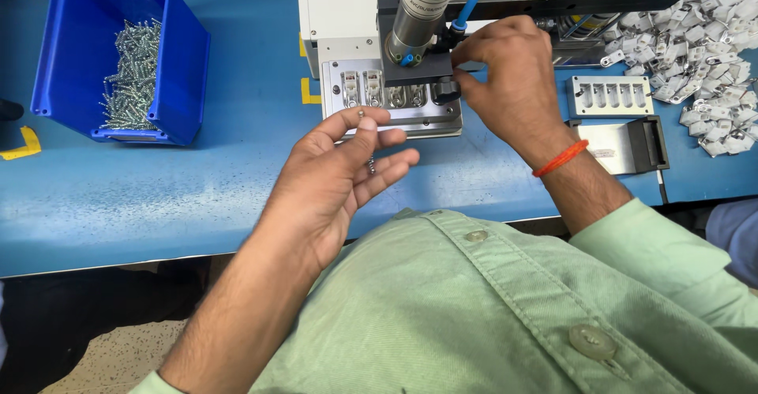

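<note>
The right hand (513, 78) covers part of the metal fixture (392, 98) — its fingertips cannot be seen. The pile of white parts (703, 46) runs off the right edge — single pieces too small to distinguish.
</note>
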